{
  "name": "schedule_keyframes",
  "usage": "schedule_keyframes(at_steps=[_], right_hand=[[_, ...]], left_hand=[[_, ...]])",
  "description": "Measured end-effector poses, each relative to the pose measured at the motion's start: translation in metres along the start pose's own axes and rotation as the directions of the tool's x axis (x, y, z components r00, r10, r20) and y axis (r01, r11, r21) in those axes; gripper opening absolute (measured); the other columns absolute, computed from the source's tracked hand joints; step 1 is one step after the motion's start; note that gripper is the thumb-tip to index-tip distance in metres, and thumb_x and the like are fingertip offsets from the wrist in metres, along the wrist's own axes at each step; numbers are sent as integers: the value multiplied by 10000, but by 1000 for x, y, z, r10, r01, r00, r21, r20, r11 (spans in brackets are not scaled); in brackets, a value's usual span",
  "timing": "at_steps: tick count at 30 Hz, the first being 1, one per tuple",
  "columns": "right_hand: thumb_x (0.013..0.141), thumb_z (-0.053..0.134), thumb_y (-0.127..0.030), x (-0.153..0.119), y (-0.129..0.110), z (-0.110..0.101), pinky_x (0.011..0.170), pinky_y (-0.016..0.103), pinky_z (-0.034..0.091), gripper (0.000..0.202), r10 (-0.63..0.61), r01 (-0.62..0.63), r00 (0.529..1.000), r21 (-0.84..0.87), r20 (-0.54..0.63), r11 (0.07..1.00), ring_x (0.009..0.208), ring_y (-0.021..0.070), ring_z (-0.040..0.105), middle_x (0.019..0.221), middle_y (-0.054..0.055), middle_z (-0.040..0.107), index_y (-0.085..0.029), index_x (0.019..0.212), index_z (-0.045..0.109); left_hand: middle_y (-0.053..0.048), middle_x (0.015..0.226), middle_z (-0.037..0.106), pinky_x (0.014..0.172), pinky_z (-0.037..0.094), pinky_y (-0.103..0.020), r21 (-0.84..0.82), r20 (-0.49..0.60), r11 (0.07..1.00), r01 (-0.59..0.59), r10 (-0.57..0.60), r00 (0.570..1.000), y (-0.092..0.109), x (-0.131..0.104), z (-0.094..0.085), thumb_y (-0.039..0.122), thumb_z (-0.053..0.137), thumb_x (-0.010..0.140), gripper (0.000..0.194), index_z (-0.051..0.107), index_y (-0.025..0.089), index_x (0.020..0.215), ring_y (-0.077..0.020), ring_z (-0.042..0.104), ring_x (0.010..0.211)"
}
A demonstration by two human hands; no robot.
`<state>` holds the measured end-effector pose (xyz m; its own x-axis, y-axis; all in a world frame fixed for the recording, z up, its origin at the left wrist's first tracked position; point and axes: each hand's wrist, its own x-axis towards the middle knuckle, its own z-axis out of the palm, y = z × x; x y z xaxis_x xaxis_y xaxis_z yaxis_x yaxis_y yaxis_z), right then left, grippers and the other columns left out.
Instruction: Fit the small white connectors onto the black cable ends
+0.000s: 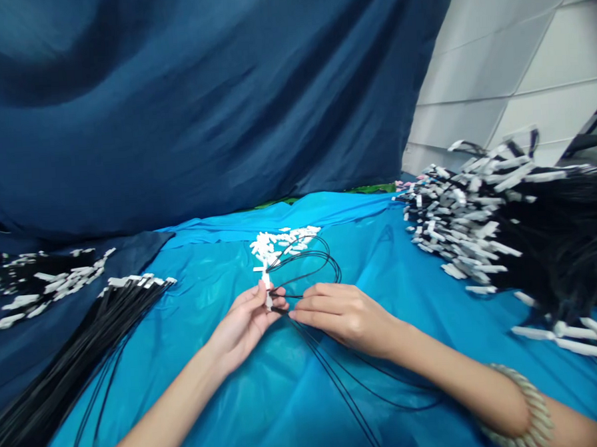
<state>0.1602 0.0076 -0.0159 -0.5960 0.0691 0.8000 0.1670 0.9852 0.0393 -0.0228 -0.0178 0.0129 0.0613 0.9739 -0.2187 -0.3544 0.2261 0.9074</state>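
I pinch a white tag [266, 280] above the blue cloth [228, 414].
My left fingers [252, 298] squeeze it; my right fingers [323, 303] close on black cords [280, 311], short of the cloth's far edge.

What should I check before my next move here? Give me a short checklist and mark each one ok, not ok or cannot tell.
1. Left hand has a grip on the white piece: ok, pinched at the fingertips.
2. Right hand has a grip on the black cord: ok, pinched close to the left fingertips.
3. Cord seated in the white piece: cannot tell, fingers hide it.
4. Cord free of crossings: not ok, its loops overlap beyond the right hand.
5. Loose white pieces nearby: ok, heaped just beyond the hands.
6. White ends lined up on the right-hand pile: not ok, they point many ways.
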Motion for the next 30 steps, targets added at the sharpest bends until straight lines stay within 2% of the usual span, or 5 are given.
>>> schedule_keyframes(at_steps=[11, 19, 22, 27, 30], right_hand=[[818, 467, -80, 2, 0, -2, 755, 247, 464, 190, 148, -104, 982, 310, -121, 945, 867, 109, 521, 911, 65, 601, -94, 976, 572], [826, 426, -69, 1, 0, -9, 710, 279, 492, 211, 5, 0, 997, 60, -77, 998, 879, 156, 536, 915, 85, 617, -59, 981, 568], [820, 425, -61, 1, 0, -8, 704, 288, 492, 213, -6, 9, 997, 47, -76, 999, 883, 168, 531, 913, 94, 615, -44, 978, 568], [811, 467, -93, 6, -5, -11, 810, 274, 460, 184, 184, -162, 982, 311, -42, 937, 911, 129, 524, 955, 79, 596, -82, 958, 577], [826, 466, -137, 12, -10, -17, 833, 258, 454, 162, 430, -345, 902, 527, -45, 777, 914, 114, 544, 953, 61, 606, -116, 914, 601]], left_hand=[[-71, 746, 612, 609, 488, -200, -26, -25, 1000, -1, 0, 1000, 0, 2, -2, 180, 497, 778, 164, 605, 81, 704, -91, 569, 619], [-79, 762, 614, 607, 478, -209, -32, -28, 999, -9, 8, 1000, 1, 3, -2, 187, 504, 774, 140, 590, 91, 718, -94, 563, 613], [-76, 761, 617, 601, 475, -206, -36, -16, 999, -12, 11, 1000, 1, 3, -3, 194, 509, 773, 134, 588, 98, 722, -94, 565, 614], [-75, 739, 606, 618, 477, -202, -10, -2, 1000, -7, 7, 1000, 0, 4, -3, 203, 515, 769, 159, 601, 79, 718, -96, 567, 628], [-77, 722, 601, 614, 475, -198, -3, -9, 1000, -6, 6, 1000, 0, 3, -2, 207, 514, 770, 164, 600, 74, 727, -97, 565, 627]])
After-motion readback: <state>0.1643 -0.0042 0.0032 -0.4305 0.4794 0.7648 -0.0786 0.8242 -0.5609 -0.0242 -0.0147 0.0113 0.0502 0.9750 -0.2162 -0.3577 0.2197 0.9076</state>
